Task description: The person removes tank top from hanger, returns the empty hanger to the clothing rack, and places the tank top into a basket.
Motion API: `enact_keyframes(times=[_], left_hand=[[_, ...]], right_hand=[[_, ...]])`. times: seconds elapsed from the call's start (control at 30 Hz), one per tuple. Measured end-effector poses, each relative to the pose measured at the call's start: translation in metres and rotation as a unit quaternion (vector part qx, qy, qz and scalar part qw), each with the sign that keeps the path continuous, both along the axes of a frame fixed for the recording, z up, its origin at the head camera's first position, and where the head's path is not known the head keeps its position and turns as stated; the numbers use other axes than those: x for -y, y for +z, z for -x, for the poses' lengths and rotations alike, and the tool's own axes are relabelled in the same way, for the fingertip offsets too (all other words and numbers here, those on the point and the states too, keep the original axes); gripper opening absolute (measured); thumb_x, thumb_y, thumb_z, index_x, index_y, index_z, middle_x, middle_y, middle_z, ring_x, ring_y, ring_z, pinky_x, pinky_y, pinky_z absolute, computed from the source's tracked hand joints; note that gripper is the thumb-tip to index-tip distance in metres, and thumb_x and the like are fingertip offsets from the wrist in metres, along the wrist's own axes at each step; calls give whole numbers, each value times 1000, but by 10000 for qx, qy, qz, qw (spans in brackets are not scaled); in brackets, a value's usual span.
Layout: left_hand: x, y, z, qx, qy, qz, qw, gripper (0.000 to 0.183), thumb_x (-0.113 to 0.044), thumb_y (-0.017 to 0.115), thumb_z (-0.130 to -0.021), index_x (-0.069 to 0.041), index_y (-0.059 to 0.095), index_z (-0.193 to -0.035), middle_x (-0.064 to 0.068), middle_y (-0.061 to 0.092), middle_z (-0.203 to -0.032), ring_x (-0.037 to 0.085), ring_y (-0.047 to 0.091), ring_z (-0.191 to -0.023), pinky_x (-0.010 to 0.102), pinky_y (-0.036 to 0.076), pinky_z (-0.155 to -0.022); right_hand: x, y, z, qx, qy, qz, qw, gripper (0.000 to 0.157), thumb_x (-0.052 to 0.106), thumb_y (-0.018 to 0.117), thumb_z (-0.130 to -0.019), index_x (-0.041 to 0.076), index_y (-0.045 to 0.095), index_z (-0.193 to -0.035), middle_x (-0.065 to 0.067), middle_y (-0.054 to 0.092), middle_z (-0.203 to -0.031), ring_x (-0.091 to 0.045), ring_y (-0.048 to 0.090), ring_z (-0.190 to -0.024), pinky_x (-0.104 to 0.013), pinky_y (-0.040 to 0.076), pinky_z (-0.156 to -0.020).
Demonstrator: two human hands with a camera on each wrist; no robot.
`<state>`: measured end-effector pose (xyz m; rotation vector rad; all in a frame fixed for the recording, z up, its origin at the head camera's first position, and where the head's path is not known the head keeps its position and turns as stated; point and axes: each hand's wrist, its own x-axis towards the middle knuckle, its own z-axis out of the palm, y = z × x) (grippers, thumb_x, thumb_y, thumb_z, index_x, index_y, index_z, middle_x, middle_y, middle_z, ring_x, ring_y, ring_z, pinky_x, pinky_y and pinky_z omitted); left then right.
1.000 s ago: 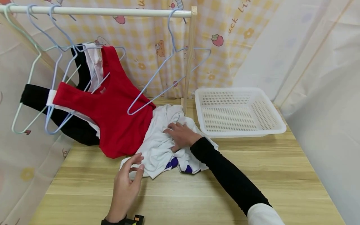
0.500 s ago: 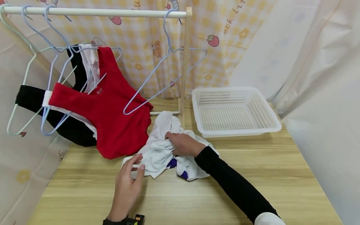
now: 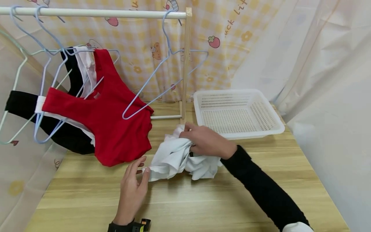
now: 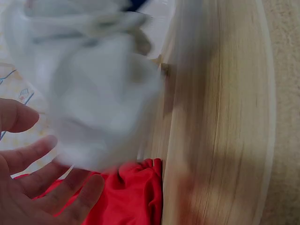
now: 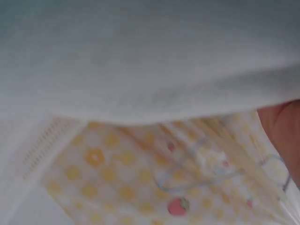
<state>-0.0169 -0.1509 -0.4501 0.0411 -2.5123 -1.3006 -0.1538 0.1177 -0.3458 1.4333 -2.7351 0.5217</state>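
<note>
White garment (image 3: 171,158) gripped by right hand (image 3: 207,140)

Head: the garment is held bunched over the desk (image 3: 185,206), near a red top (image 3: 118,129); the left hand (image 3: 131,190) is held with fingers parted beside its edge.
Left wrist: the garment is blurred; contact with the left hand cannot be told.
Right wrist: the upper part is filled by white fabric.

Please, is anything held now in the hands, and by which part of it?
The right hand grips the white cloth by its bunched upper part; whether at an edge cannot be told. The left hand holds nothing.
</note>
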Motion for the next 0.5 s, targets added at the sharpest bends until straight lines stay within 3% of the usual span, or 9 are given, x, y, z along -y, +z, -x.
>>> enact_keyframes(times=[0.13,0.27,0.4,0.5], left_hand=[[-2,0,2,-6,29,-14,10000,41,-7,67,-105,-9,64,-146,5,65,-143,19,61,-114,24,53,-80],[-3,0,3,-148,-71,-184,9997,40,-4,66,-104,-7,65,-144,7,68,-141,26,63,-119,18,52,-88],[-4,2,6,-112,-131,-296,9994,37,-7,63,-107,-10,65,-144,4,68,-137,22,62,-120,14,50,-90],[-8,2,7,-20,-188,-510,9985,36,-7,63,-107,-12,66,-143,2,69,-135,18,63,-117,10,49,-89]], right_hand=[[-22,40,2,-163,-107,462,9987,33,0,73,-86,16,76,-115,-6,62,-110,-17,61,-85,-34,55,-76],[-52,79,8,-494,-365,982,9933,31,-2,74,-87,14,77,-113,-7,63,-109,-19,61,-93,-38,53,-82],[-86,112,22,-1142,-856,1514,9781,33,-8,74,-83,5,78,-113,-15,65,-107,-23,58,-97,-37,47,-82],[-111,127,35,-1425,-1574,1800,9605,33,-8,75,-83,-1,78,-115,-19,65,-107,-18,53,-96,-30,40,-81]])
